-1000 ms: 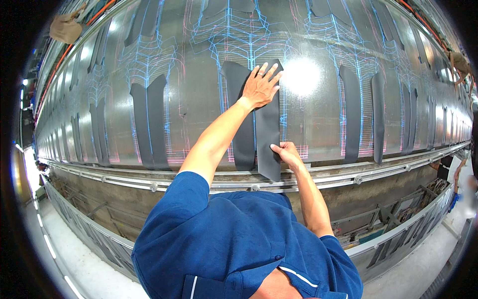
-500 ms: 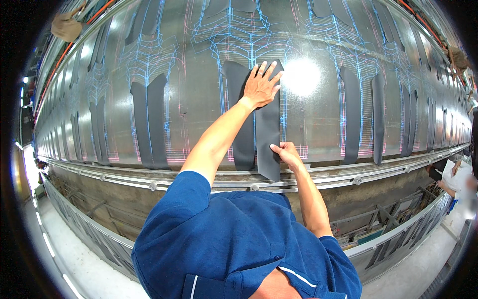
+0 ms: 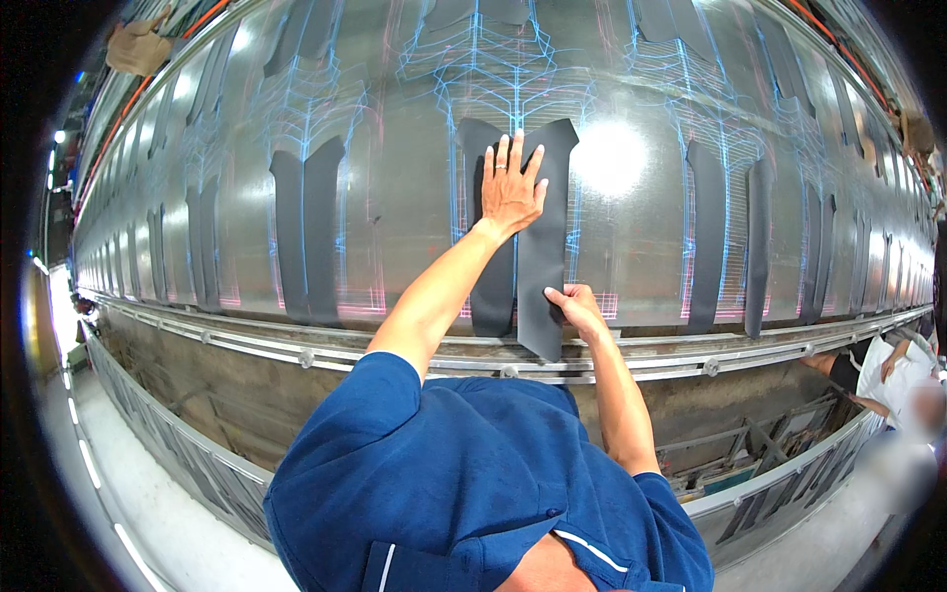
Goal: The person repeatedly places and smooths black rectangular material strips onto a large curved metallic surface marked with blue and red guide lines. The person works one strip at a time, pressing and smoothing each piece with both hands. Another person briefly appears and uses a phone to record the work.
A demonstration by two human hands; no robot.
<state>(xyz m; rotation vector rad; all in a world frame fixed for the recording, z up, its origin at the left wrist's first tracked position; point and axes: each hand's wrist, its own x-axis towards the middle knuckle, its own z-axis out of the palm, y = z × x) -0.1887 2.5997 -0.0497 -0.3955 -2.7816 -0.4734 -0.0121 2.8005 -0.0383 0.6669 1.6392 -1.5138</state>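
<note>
My left hand [image 3: 511, 192] rests with fingers spread over the upper part of two dark grey fabric-like pieces, the left piece [image 3: 491, 286] and the right piece [image 3: 545, 247]. They lie along blue and pink printed lines on a shiny metal table [image 3: 631, 237]. My right hand [image 3: 577, 304] grips the right piece by its lower right edge, thumb on top, fingers hidden beneath. The lower end of that piece overhangs the table's near edge.
Similar grey pieces [image 3: 308, 237] lie in pairs along the table. Metal rails [image 3: 661, 363] run along its near edge, above a railed trough [image 3: 760, 434]. A co-worker in white [image 3: 883, 380] stands at the right. A brown cloth [image 3: 138, 44] hangs at the far left.
My left hand has slid leftward relative to the right piece, uncovering its top corner. My right hand keeps its grip. The co-worker has come further into view. The table appears slightly shifted rightward.
</note>
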